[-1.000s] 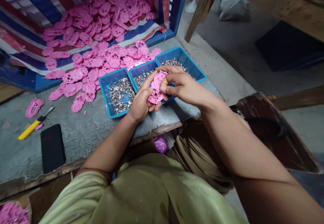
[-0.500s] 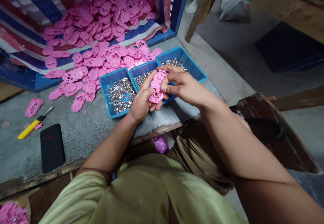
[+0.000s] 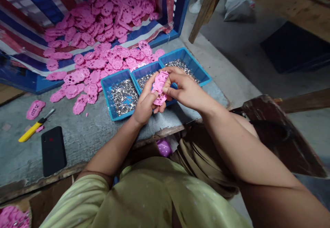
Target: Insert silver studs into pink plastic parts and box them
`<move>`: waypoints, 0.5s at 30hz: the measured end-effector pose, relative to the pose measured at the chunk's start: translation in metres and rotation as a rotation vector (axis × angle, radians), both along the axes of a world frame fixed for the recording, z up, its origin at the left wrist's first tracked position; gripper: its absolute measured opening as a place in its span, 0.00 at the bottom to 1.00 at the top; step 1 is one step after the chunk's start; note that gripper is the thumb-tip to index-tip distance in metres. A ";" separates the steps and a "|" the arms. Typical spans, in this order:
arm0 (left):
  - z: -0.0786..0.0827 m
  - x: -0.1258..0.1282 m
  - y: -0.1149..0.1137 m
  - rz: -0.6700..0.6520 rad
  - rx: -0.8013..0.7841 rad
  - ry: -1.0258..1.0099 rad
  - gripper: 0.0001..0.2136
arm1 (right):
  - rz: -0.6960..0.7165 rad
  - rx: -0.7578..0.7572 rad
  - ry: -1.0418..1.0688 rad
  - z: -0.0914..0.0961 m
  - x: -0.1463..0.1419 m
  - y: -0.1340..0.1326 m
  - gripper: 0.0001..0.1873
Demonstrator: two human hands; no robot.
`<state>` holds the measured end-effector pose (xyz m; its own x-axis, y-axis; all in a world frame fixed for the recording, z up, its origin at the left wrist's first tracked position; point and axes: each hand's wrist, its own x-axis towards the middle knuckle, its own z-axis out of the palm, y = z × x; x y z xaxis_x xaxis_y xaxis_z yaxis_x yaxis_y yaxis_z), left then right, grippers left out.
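My left hand point(image 3: 144, 106) is closed around a pink plastic plate point(image 3: 160, 83) with a scalloped outline, moulded raised details and small holes. Its thumb presses on the lower left of the plate. My right hand point(image 3: 182, 85) bends over the plate's right side, thumb and fingers pinched together against its face. Whatever lies between those fingertips is hidden. Both hands are above the middle blue tray point(image 3: 140, 70), which holds small shiny metal pieces. Similar metal pieces lie in the left blue tray point(image 3: 111, 107) and the right blue tray point(image 3: 203, 75).
Many pink plates point(image 3: 113, 57) spill from a blue crate point(image 3: 180, 21) lined with striped sheeting onto the grey tabletop point(image 3: 85, 135). A yellow-handled screwdriver point(image 3: 29, 132) and a black phone point(image 3: 53, 152) lie at the left. A dark stool point(image 3: 283, 142) stands at the right.
The pink plate has turned slightly in my hands. My right thumb and fingers have shifted a little to the left and down across it.
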<state>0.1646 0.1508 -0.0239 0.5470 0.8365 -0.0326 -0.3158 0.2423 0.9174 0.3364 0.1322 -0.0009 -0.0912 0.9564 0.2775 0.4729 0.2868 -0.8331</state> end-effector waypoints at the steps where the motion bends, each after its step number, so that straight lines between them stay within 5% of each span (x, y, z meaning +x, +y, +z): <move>1: 0.001 0.000 0.000 0.010 0.018 0.013 0.39 | -0.001 -0.003 0.016 0.001 -0.001 -0.001 0.09; 10: 0.010 -0.002 -0.001 0.045 0.059 0.069 0.38 | -0.218 0.090 0.233 0.005 0.026 0.011 0.03; 15: 0.006 -0.003 0.000 0.045 0.097 0.074 0.36 | -0.436 0.017 -0.119 -0.005 0.059 0.036 0.03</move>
<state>0.1616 0.1507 -0.0181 0.5083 0.8611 0.0109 -0.2547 0.1383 0.9571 0.3954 0.1678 -0.0063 0.2871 0.9080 0.3050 0.6444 0.0525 -0.7628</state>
